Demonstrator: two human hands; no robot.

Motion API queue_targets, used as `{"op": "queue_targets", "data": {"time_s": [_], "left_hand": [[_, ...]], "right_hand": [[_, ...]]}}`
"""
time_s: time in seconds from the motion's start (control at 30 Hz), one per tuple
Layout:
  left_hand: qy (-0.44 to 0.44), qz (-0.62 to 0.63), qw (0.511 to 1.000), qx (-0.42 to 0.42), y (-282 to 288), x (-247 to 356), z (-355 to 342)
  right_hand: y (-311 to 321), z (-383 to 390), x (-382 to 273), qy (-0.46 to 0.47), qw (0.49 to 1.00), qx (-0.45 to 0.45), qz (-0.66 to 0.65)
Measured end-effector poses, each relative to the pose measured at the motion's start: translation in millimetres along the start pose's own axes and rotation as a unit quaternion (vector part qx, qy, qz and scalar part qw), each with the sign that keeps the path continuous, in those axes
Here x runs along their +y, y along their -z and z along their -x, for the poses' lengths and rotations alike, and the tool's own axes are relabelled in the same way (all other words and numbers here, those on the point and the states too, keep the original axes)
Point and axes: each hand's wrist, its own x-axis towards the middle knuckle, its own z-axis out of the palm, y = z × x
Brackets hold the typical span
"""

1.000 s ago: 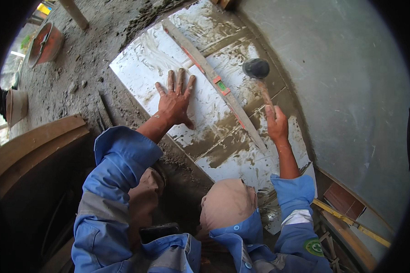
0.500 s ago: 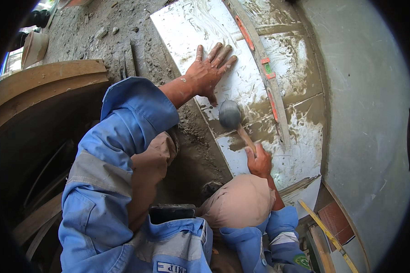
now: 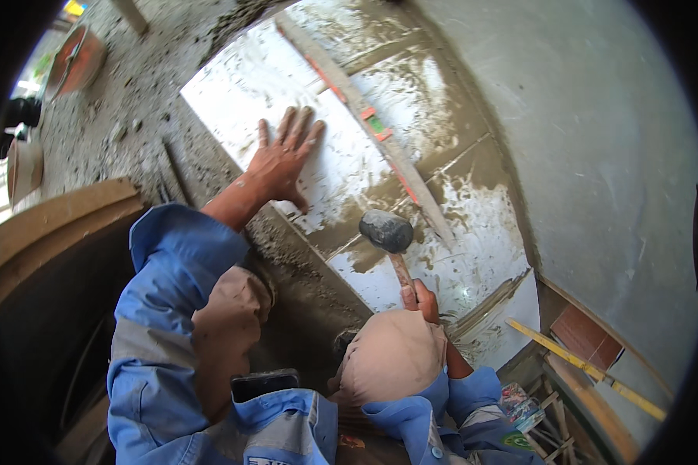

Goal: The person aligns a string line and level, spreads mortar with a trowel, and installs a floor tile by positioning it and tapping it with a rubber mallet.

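My left hand [image 3: 283, 159] lies flat with spread fingers on a white tile [image 3: 233, 89] smeared with wet grey paste. My right hand [image 3: 420, 301] grips the wooden handle of a rubber mallet [image 3: 386, 231], partly hidden behind my raised knee. The mallet's dark head is over the tiled surface, below and right of my left hand; whether it touches the tile I cannot tell. A dirty spirit level [image 3: 350, 101] with red parts and a green vial lies diagonally across the tiles, right of my left hand, with muddy joints beside it.
Rough mortar ground [image 3: 155, 70] with rubble and buckets [image 3: 76, 66] is at upper left. A curved wooden board [image 3: 54, 217] is left of me. A grey wall [image 3: 597, 155] borders the tiles on the right. A yellow folding ruler [image 3: 582, 364] and red-brown tile [image 3: 585, 333] are at lower right.
The mallet and my right hand have come down and toward me from the right of the level. My left hand remains spread on the tile; the view has shifted between frames.
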Motion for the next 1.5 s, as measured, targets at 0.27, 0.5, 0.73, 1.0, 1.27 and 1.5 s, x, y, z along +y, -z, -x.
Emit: {"op": "queue_targets", "data": {"time_s": [0.27, 0.5, 0.73, 1.0, 1.27, 1.5], "left_hand": [[-0.007, -0.007, 1.0, -0.011, 1.7, -7.0, 3.8], [-0.024, 0.016, 0.999, 0.022, -4.4, -9.6, 1.5], [-0.016, 0.001, 1.0, 0.016, -9.4, -16.1, 7.2], [-0.014, -0.023, 1.0, 0.004, 0.8, 6.6, -0.6], [-0.116, 0.014, 0.993, -0.028, -41.6, 79.1, 37.0], [-0.131, 0.006, 0.99, -0.056, -39.2, 93.7, 31.3]], "right_hand": [[-24.6, -29.8, -28.6, -0.142, 0.957, -0.126, -0.221], [-6.6, -30.8, -44.1, -0.116, 0.966, -0.084, -0.215], [-14.6, -43.9, -25.6, -0.04, 0.99, -0.052, -0.123], [-9.5, -10.7, -6.3, 0.035, 0.995, 0.058, 0.076], [-0.7, 51.3, 60.9, 0.131, 0.958, 0.207, 0.146], [5.4, 108.5, 91.5, 0.014, 0.971, 0.194, 0.136]]}}
